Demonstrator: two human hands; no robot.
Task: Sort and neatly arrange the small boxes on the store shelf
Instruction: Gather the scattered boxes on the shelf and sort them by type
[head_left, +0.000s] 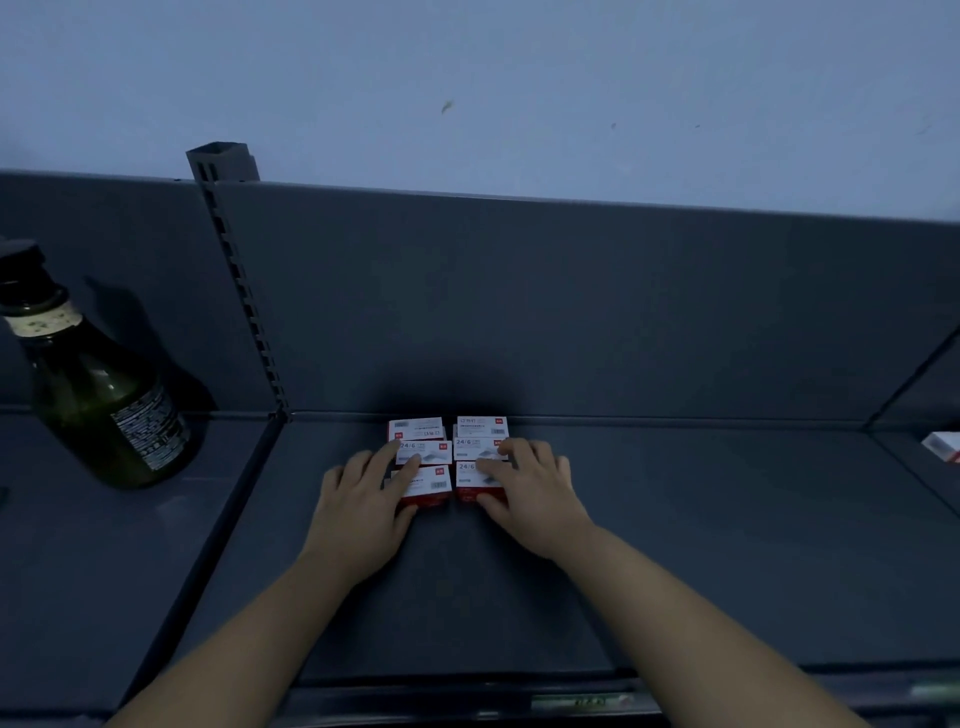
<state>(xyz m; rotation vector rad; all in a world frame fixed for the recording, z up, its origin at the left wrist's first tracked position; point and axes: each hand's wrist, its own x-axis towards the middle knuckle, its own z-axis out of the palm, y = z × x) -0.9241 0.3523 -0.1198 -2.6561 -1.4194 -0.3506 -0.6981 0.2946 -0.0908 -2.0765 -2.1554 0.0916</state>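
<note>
On the shelf (675, 519), six boxes (425, 453) sit neat under flat, pressing fingers (408, 467); one box (943, 442) waits at 3 o'clock.

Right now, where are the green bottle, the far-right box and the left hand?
green bottle (98, 410): head view, glass body.
far-right box (943, 445): head view, top face.
left hand (363, 499): head view, back.

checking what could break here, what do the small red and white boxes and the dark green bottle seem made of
Small red-and-white boxes: likely thin printed cardboard, matte, with crisp folded edges. Dark green bottle: probably glass, glossy, with bright highlights and a see-through tint.
</note>
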